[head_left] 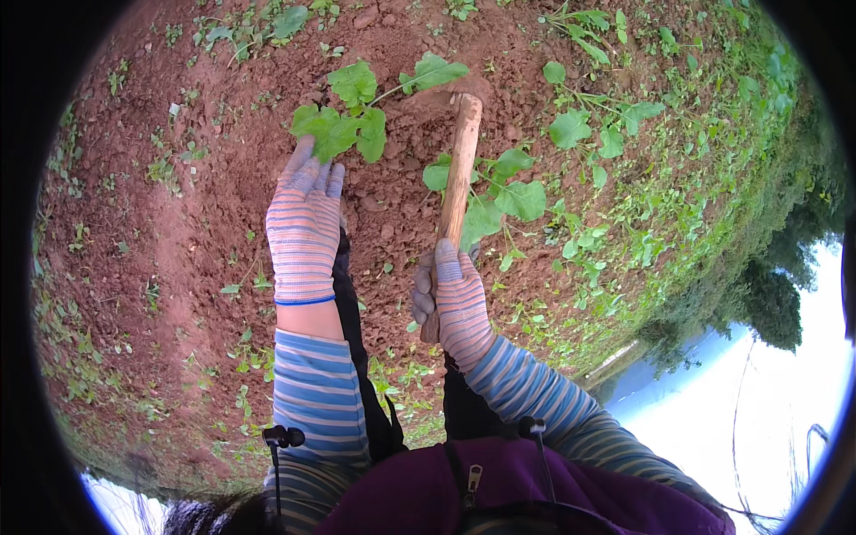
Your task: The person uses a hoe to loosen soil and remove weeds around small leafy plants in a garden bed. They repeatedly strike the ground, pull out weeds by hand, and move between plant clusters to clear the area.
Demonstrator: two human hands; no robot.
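Note:
My right hand [461, 301], in a striped knit glove with grey-coated fingers, is wrapped around the wooden handle [460, 167] of a short hoe. The hoe's head is at the far end of the handle, and its soil-coloured blade [438, 99] is hard to tell from the red earth. My left hand [304, 221], gloved alike, reaches to a leafy green plant [344, 130]. Its fingertips touch the lower leaf edges and are partly covered by them; the thumb is hidden. Another broad-leaved plant [515, 194] grows just right of the handle, which passes over some of its leaves.
Loose reddish soil [388, 200] lies between my hands. More leafy plants stand at the upper right [588, 124] and the upper left [287, 23]. Low weeds [642, 234] thicken toward the right, with trees [762, 294] beyond. Earphones [284, 437] dangle before my purple garment [414, 481].

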